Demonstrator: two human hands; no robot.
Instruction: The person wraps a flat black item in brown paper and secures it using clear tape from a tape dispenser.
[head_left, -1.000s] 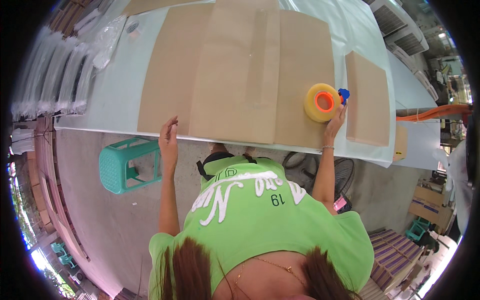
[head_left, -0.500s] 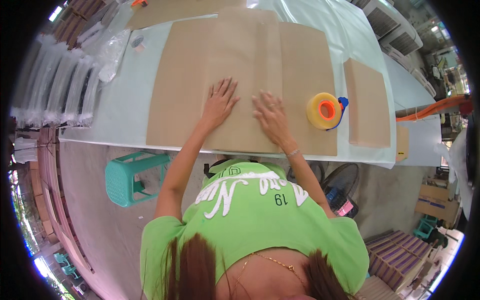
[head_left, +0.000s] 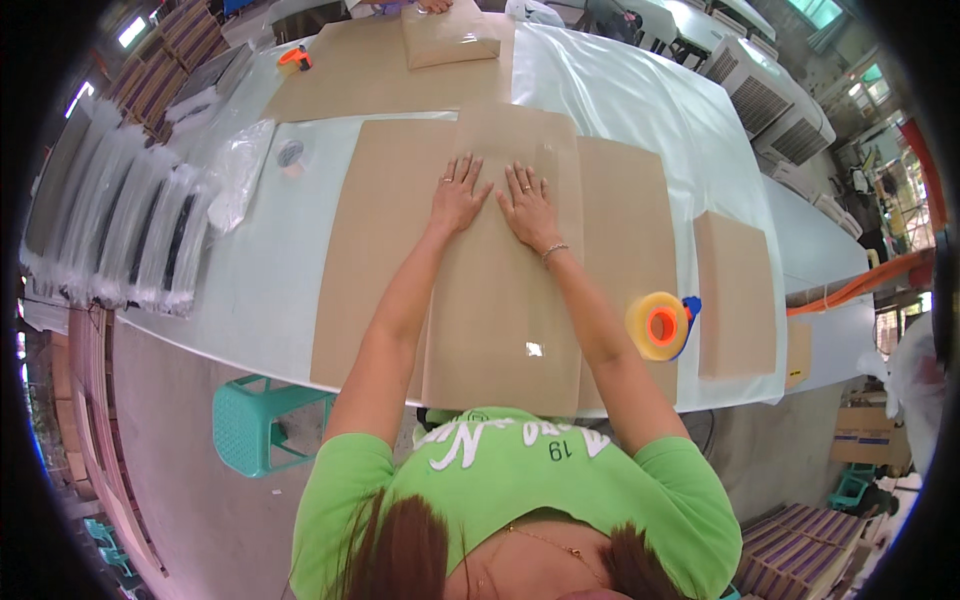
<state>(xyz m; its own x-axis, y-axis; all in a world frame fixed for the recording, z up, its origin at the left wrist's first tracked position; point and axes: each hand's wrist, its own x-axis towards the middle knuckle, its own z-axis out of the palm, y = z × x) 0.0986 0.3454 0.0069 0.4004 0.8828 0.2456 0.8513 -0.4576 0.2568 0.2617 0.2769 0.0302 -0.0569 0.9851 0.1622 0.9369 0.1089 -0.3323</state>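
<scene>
My left hand (head_left: 460, 195) lies flat with fingers spread on a long folded brown panel (head_left: 505, 310), which looks like kraft paper or thin card with a glossy surface. Close to it, my right hand (head_left: 528, 208) also presses flat on the panel, fingers apart. Neither hand grips anything. The panel runs from the table's front edge away from me, over a wider brown sheet (head_left: 370, 250) that shows on both sides. On the sheet's right part rests a roll of yellowish tape (head_left: 643, 330) with an orange core and a blue dispenser.
A flat brown packet (head_left: 738, 300) lies to the right. Plastic-wrapped items (head_left: 125, 225) stand at the left. Across the table, a person's hand (head_left: 433, 5) touches a brown wrapped parcel (head_left: 450, 38), near an orange tape dispenser (head_left: 294, 62). A green stool (head_left: 245, 425) stands below.
Both my hands have slid farther from me along the panel, and the right has come to lie flat. The view has shifted, bringing the far parcel and a person's hand into sight.
</scene>
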